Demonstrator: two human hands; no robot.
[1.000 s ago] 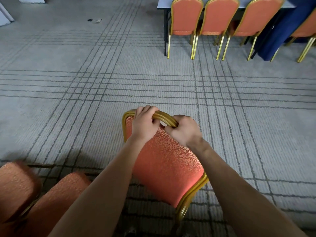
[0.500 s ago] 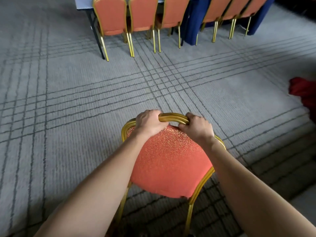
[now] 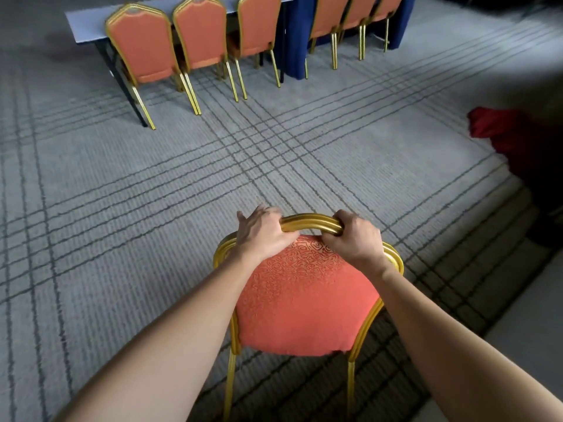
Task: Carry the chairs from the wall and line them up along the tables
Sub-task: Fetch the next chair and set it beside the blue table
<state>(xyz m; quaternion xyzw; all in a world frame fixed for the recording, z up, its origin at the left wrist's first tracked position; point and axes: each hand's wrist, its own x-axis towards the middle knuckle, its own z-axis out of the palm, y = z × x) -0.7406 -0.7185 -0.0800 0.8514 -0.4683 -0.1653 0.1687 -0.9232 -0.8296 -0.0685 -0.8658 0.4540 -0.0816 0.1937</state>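
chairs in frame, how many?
7. One chair held by its top rail in the left hand and right hand, nearest the camera; three chairs along the bare table, top left; three chairs along the blue-draped table to their right. More may sit outside the frame.

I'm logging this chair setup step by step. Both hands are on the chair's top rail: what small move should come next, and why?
Likely walk the chair straight ahead across the carpet. The left hand and right hand both grip its gold top rail, while the tables and the chairs lined up there stand apart from it, further ahead.
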